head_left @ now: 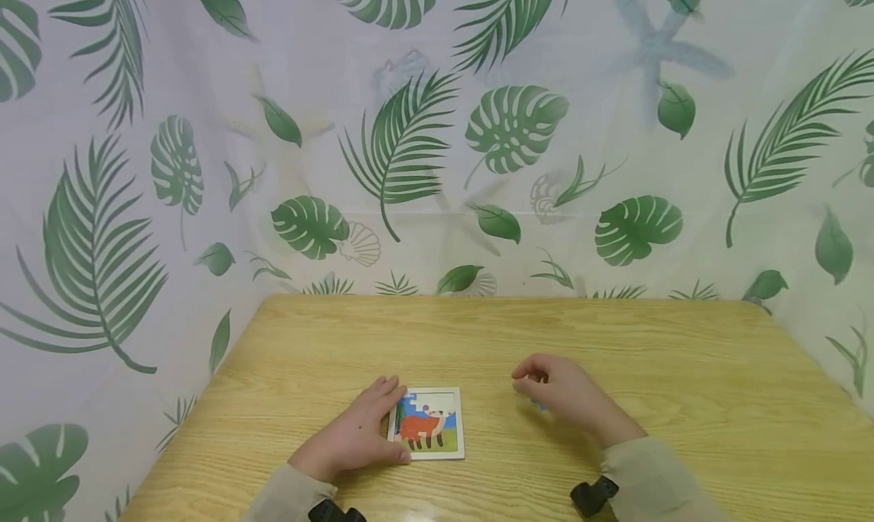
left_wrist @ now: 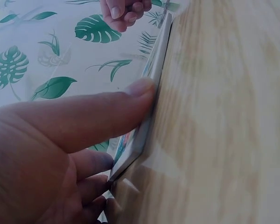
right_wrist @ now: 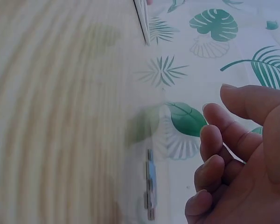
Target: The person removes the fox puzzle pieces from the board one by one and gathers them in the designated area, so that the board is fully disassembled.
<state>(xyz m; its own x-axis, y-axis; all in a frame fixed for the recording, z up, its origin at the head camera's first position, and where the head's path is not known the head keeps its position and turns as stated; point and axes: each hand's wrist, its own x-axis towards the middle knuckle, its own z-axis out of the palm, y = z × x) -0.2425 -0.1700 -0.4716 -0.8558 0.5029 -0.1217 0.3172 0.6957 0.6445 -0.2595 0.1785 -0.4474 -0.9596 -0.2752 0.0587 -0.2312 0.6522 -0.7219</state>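
Your left hand (head_left: 362, 432) grips the framed puzzle (head_left: 426, 431) from its 9 o'clock side, thumb on the near edge, fingers at the far corner. The puzzle lies flat on the counter (head_left: 437, 340), at 6 o'clock in the head view, showing a reddish animal with a pale, unfilled patch toward 12 and 1 o'clock. At the puzzle's 3 o'clock, well apart, your right hand (head_left: 570, 397) hovers with loosely curled fingers, thumb apart, holding nothing; small pieces (right_wrist: 151, 186) lie just beneath it.
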